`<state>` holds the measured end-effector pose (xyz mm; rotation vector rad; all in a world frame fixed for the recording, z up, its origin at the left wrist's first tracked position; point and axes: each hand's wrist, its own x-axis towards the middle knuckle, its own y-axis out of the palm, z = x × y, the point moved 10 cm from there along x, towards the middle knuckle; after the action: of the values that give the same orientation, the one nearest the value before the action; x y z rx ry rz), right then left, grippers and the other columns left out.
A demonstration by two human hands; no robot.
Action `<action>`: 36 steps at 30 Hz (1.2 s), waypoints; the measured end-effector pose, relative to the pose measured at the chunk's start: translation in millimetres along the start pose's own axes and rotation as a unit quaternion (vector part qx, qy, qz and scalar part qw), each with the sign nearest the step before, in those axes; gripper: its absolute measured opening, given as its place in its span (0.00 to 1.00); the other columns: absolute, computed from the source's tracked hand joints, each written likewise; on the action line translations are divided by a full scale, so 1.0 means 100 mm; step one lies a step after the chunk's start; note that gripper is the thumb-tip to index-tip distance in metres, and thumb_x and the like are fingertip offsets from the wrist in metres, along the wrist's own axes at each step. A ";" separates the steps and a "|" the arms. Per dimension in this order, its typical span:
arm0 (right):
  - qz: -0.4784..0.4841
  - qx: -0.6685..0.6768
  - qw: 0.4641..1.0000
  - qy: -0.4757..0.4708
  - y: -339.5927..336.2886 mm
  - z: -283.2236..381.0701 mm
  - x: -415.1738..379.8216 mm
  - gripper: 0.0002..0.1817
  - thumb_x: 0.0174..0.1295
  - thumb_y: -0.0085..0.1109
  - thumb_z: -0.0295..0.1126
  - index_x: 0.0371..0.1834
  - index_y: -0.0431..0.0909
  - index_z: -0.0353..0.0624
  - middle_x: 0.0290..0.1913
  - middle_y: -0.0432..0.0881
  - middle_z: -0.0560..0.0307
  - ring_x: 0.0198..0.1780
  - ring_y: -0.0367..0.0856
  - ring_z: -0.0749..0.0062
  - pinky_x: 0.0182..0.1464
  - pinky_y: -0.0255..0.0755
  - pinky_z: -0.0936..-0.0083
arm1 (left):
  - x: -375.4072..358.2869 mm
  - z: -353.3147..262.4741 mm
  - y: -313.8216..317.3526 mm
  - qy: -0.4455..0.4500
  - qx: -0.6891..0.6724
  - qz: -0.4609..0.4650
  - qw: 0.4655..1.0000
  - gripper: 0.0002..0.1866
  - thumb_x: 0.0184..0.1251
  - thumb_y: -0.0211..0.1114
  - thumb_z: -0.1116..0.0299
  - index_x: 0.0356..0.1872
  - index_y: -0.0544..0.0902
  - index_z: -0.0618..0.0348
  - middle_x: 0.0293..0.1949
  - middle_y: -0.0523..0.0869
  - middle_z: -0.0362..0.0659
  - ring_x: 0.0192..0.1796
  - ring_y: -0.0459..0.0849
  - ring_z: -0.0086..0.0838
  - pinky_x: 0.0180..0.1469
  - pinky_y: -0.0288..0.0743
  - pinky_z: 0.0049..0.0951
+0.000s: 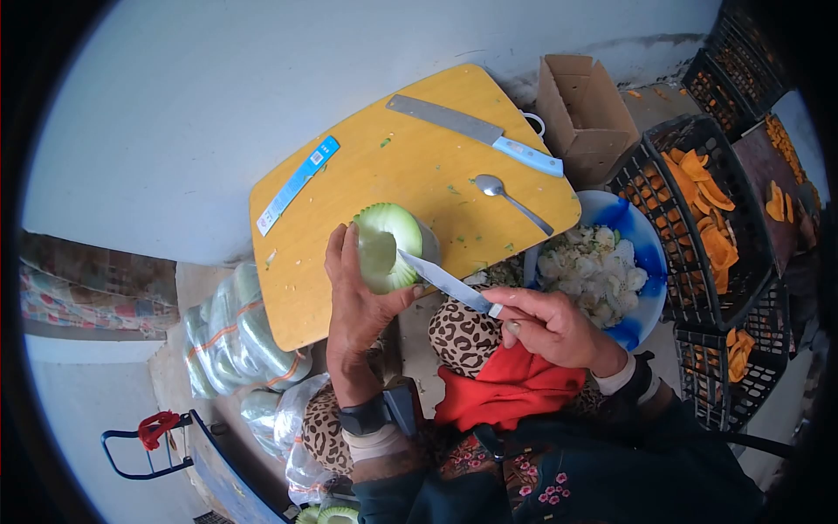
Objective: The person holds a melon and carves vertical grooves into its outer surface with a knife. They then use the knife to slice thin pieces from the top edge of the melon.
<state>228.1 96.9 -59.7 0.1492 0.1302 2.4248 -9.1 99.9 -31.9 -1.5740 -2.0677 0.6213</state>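
My left hand (357,293) grips a hollowed pale-green melon (407,229) from its left side, with the thumb along the lower edge. The melon rests on the yellow table (349,175) near its front edge, and its opening faces me with a scalloped rim. In my right hand (559,327) is a small knife (449,282), its blade pointing up and left. The blade's tip is right at the melon's opening. A metal spoon (515,204) lies to the right of the melon.
A large cleaver (471,131) and a blue-white knife sleeve (298,186) lie on the table. To the right stand a blue-white basin (653,262) of pale scraps, a cardboard box (585,122) and black crates (690,218) with orange pieces. Wrapped melons (234,336) lie at lower left.
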 end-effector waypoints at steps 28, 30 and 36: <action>-0.065 -0.324 0.943 -0.040 0.07 0.44 -0.14 0.26 0.64 0.54 0.16 0.68 0.74 0.37 0.38 0.84 0.46 0.36 0.85 0.57 0.41 0.79 0.67 | 0.00 0.00 -0.01 -0.002 0.025 -0.008 1.000 0.64 0.37 0.87 0.53 0.76 0.59 0.68 0.75 0.54 0.62 0.77 0.56 0.55 0.78 0.58 0.46; -0.068 -0.315 0.946 -0.033 0.11 0.46 -0.13 0.23 0.66 0.55 0.19 0.66 0.74 0.37 0.35 0.82 0.41 0.35 0.82 0.45 0.39 0.78 0.63 | -0.01 -0.02 0.01 0.002 0.024 -0.009 1.000 0.63 0.38 0.87 0.54 0.76 0.59 0.69 0.75 0.54 0.62 0.77 0.56 0.55 0.78 0.58 0.46; 0.017 -0.089 0.996 0.000 -0.01 0.29 0.00 0.24 0.67 0.51 0.17 0.68 0.73 0.35 0.38 0.83 0.54 0.34 0.83 0.75 0.42 0.79 0.75 | -0.02 -0.02 0.01 0.013 0.027 -0.009 0.999 0.64 0.37 0.87 0.55 0.76 0.58 0.70 0.75 0.53 0.62 0.78 0.55 0.55 0.77 0.58 0.45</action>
<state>232.8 99.8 -31.0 0.0706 -0.0884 2.4554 -6.5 98.1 -31.1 -1.5236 -2.0263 0.6425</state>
